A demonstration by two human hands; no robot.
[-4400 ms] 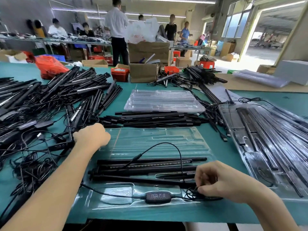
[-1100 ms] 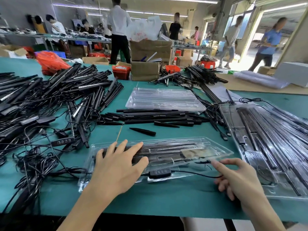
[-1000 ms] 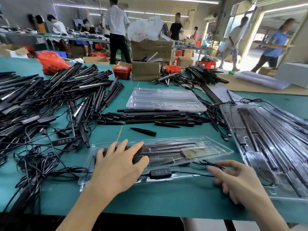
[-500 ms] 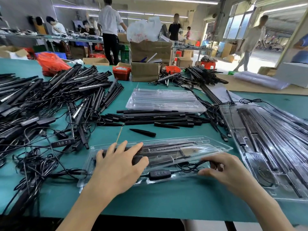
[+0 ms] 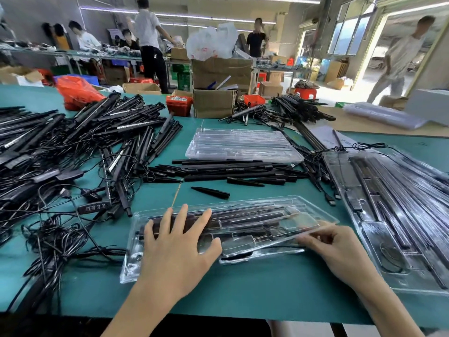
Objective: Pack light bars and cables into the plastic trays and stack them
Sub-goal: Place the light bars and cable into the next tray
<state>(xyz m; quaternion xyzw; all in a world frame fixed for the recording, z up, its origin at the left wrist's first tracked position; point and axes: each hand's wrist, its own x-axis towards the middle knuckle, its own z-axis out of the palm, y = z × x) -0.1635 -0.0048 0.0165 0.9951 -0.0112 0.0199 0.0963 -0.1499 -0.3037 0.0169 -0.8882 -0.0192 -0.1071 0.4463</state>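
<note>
**Head view: cable tucked, lid coming down on the tray**

Head view, the only one. A second ago the cable and its inline controller lay loose on the tabletop [image 5: 267, 288] in front of the tray [image 5: 136, 268]; the right hand gathered them in, and now no loose cable shows outside the front edge. The right hand [image 5: 340, 254] has moved to the lid's right end, fingers [image 5: 313, 235] curled, pinching the clear rim; the lid [image 5: 303, 215] there is blurred and stands a little raised. The left hand [image 5: 175, 249] has stayed flat on the lid, fingers spread wide and straight, pressing it down.

My reading: packing of this tray is done and closing is in hand; stacking it on the pile of filled trays [image 5: 388, 215] at right comes after.

The tray lies near the front edge, between both hands. Its long axis runs left to right, the right end angled slightly away. The light bars [image 5: 243, 215] inside lie along that same axis; which end is their head I cannot tell.
</note>
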